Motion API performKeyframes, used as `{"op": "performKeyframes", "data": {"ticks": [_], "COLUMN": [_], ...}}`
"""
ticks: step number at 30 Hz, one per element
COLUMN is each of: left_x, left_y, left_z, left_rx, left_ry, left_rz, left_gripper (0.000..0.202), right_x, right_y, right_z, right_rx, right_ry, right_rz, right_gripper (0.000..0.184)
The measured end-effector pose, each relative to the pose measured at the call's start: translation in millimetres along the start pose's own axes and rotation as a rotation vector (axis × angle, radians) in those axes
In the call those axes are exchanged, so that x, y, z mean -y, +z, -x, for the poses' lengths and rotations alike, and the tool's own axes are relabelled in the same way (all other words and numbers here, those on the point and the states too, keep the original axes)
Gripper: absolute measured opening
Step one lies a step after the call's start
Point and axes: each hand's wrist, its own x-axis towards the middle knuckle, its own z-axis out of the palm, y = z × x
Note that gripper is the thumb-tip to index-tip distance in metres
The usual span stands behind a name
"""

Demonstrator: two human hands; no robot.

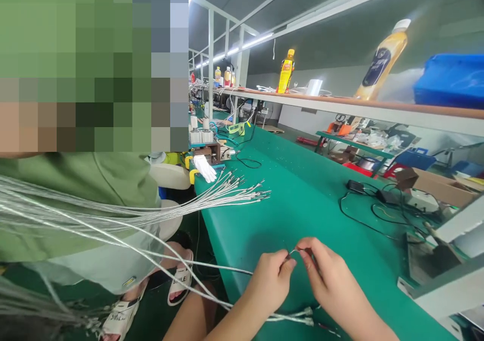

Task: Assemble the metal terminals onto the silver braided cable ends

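Note:
My left hand (pixel 273 275) is closed in a pinch on the end of a white braided cable (pixel 230 269), which runs in from the left. Thin wire ends (pixel 292 251) stick out past its fingertips. Just to the right, my right hand (pixel 327 270) pinches the tip of these wires between thumb and forefinger. A few more white cables (pixel 291 319) pass beneath my left forearm, their ends lying on the green table (pixel 302 200). Farther off, a thick bundle of white cables (pixel 227 200) fans out over the table's left edge, with dark tips.
A person in a green shirt (pixel 75 189) sits at the left. White gloves (pixel 204 168) lie by a small machine (pixel 212 150). Black cords and a power strip (pixel 423 200) are at the right, near a metal frame (pixel 449 265). Bottles (pixel 286 72) stand on the shelf (pixel 333 101).

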Motion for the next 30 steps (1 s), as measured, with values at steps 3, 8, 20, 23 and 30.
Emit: {"op": "performKeyframes", "data": {"ticks": [3, 8, 20, 23, 30], "left_x": [-1, -6, -4, -4, -5], "left_y": [-2.0, -5.5, -2.5, -3.8, -0.9], "left_z": [0, 2, 3, 4, 0], "left_rx": [0.017, 0.03, 0.07, 0.077, 0.091], "left_ry": [0.012, 0.036, 0.022, 0.017, -0.006], "left_rz": [0.011, 0.01, -0.04, -0.064, -0.096], "left_gripper": [0.028, 0.021, 0.026, 0.025, 0.023], "right_x": [3, 1, -18, -21, -20], "right_y": [3, 14, 39, 44, 38], "right_z": [0, 0, 3, 3, -1], "right_rx": [0.044, 0.04, -0.07, -0.101, -0.122], "right_ry": [-0.047, -0.112, 0.013, 0.041, 0.094], "right_rz": [0.064, 0.089, -0.046, -0.123, -0.334], "right_gripper": [0.01, 0.021, 0.03, 0.032, 0.034]}}
